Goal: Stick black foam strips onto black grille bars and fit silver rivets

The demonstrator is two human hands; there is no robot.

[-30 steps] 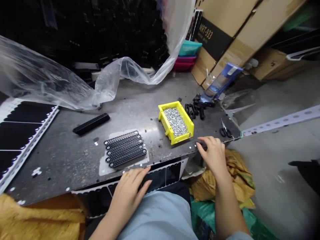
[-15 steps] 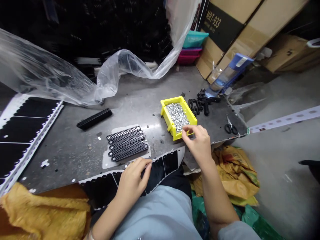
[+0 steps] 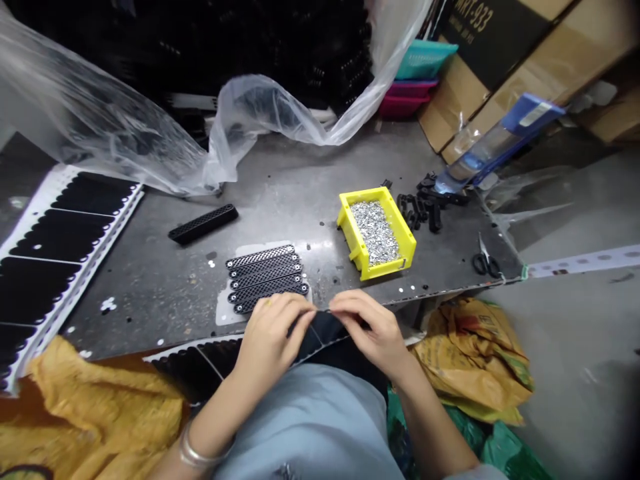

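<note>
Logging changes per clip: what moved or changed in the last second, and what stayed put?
The right hand went from the edge of the table to the yellow bin, then back left to the black sheet, fingers pinched beside the left hand, which kept its hold there. Bin, grilles and scissors stayed put.

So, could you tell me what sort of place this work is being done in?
Most likely a small assembly workshop: a worn metal bench carries a yellow bin of tiny silver fasteners and a row of black mesh strips, with a bulk bag of black parts and stacked cartons behind.
</note>
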